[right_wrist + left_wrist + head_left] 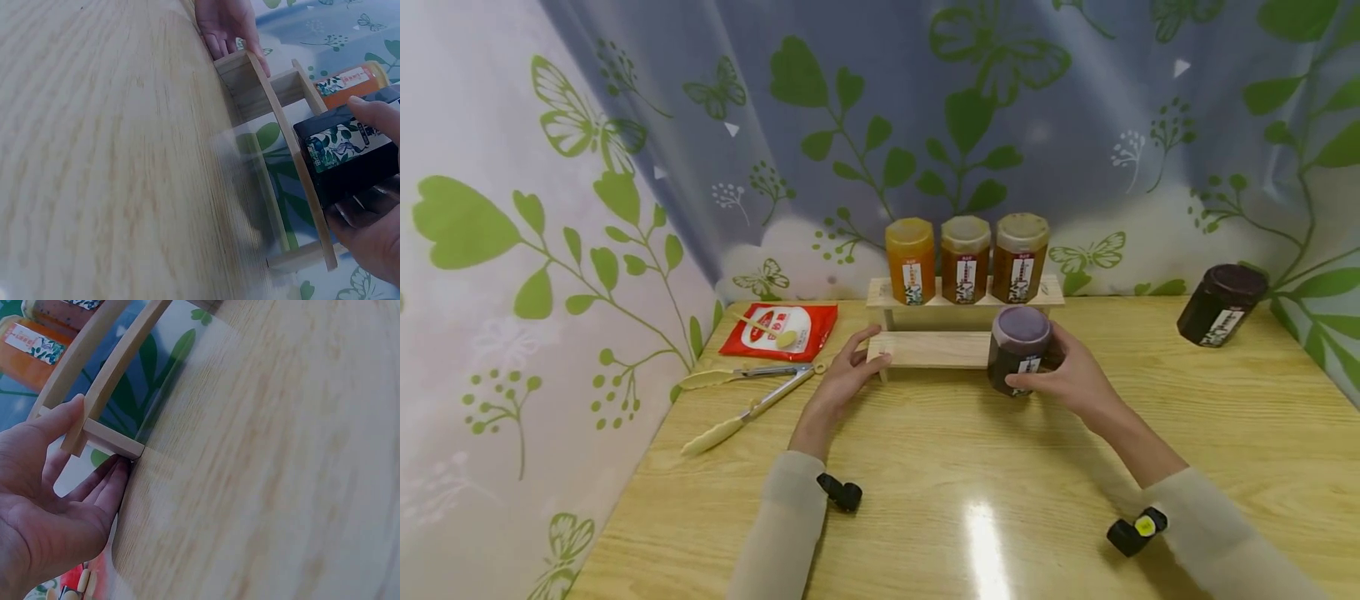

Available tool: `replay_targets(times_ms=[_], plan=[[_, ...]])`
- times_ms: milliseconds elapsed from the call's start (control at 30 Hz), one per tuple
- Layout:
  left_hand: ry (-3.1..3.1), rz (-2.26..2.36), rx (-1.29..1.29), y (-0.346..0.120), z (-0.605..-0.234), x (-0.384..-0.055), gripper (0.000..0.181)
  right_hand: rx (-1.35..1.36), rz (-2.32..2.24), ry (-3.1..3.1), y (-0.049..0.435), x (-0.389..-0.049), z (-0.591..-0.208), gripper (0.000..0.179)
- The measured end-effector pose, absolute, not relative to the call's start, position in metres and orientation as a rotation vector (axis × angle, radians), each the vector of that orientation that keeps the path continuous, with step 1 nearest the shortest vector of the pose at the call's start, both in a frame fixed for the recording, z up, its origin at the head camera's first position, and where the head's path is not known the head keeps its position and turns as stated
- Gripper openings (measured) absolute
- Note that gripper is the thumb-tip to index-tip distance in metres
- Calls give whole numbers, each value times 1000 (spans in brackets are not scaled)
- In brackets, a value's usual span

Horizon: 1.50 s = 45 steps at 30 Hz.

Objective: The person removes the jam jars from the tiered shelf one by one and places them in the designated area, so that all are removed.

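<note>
A two-step wooden stand [932,350] is on the table. My left hand [848,375] holds its left end, thumb on the lower step and the other fingers beside the leg [112,439]. In my right hand [1075,377] is a dark jar [1019,327] with a purple-looking lid, gripped between thumb and fingers. The jar is upright at the right end of the lower step; in the right wrist view its base [315,165] is right at that step's board. On the upper step stand an orange jar [911,250] and two brownish jars [966,258], lids up.
Another dark jar [1222,307] stands at the far right of the table. To the left lie a red and white bag [816,329] with a small wooden-looking spoon [784,338] on it, and spread tongs [760,406]. A patterned curtain [865,108] hangs behind the stand.
</note>
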<state>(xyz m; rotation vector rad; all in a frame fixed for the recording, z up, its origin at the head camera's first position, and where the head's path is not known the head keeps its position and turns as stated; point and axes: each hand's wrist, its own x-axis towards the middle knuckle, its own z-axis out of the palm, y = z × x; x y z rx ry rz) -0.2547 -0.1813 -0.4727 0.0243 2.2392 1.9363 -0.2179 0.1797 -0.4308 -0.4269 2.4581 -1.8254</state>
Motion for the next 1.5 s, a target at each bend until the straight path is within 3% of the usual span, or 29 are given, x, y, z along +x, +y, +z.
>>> replay_targets(times_ms=[833,1500], plan=[[2234,1936,12,-181,-474,-257,64,-88,-1830,2670,271,-219,-427,84],[2227,1941,12,-181,-475,-256,64,184,-1635,2742,327,-267,-423,102]])
